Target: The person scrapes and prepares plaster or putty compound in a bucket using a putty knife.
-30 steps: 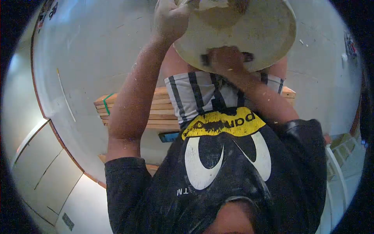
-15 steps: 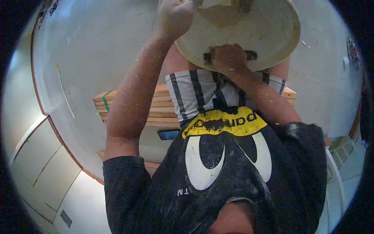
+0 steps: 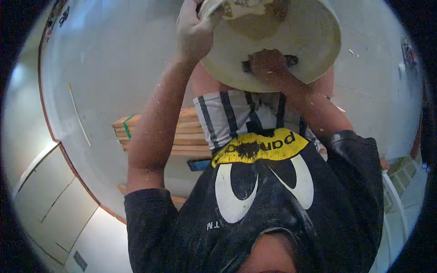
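A large round, pale tub (image 3: 318,54) is tilted between my knees, with its open mouth towards me. Wet-looking tan and brown material (image 3: 259,22) lies inside its far part. My left hand (image 3: 195,34) is closed around the tub's upper left rim. Inside the tub near its close edge, my right hand (image 3: 268,63) is wrapped round a dark bar-shaped tool (image 3: 291,60), which sticks out on both sides of the fist. The working part of this tool is hidden, so its exact kind does not show.
Stacked wooden boards (image 3: 186,129) with a green strap lie behind my legs. A phone (image 3: 199,164) rests near my left side. On the pale floor is a thin white stick (image 3: 79,116); a white railing (image 3: 396,200) stands at lower right.
The tub has shifted a little left and towards me, and more of the material inside shows. My left hand has moved slightly left along with the rim. My right hand stays inside, gripping the tool.
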Demonstrator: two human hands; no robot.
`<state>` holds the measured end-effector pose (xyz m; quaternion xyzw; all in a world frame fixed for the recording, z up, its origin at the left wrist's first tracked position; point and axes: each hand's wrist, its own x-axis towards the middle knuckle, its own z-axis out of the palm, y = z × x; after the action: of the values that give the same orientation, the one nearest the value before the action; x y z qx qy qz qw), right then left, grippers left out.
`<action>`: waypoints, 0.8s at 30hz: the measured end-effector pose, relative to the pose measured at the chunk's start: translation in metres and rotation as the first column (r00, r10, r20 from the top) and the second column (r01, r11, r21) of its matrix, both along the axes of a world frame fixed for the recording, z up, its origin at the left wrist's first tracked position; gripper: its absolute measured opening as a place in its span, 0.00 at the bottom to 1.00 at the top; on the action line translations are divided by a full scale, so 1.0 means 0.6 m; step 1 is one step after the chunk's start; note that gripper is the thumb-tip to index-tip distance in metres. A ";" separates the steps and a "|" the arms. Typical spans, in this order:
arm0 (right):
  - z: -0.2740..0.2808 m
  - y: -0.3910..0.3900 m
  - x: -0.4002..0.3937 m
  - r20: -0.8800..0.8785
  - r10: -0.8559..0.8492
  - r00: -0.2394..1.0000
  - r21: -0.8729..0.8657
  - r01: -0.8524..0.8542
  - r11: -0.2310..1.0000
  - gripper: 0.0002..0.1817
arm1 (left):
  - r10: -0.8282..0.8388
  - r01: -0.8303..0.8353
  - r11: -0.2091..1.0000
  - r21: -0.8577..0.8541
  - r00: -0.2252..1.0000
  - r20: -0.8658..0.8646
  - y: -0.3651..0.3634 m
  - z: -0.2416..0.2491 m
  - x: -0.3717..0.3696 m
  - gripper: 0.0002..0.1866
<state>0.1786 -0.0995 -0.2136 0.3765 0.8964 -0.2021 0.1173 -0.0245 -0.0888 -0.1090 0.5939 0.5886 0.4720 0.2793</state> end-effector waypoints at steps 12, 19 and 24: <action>-0.094 0.242 0.006 0.302 -0.148 0.942 0.119 0.116 0.986 0.15 | 0.050 -0.053 0.997 -0.063 0.998 -0.049 0.043 0.084 0.037 0.23; -0.164 0.287 -0.016 0.186 -0.129 0.974 0.090 0.113 0.989 0.13 | 0.105 -0.069 0.984 0.165 0.970 -0.219 0.024 0.009 0.030 0.26; -0.204 0.268 -0.007 -0.086 -0.004 0.996 -0.028 0.002 1.000 0.11 | 0.219 -0.205 0.970 0.131 0.970 -0.108 -0.006 -0.020 0.028 0.26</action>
<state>0.1746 0.0614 -0.3362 0.3672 0.8971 -0.2309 0.0835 -0.0076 -0.0922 -0.1212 0.5707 0.6355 0.4964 0.1548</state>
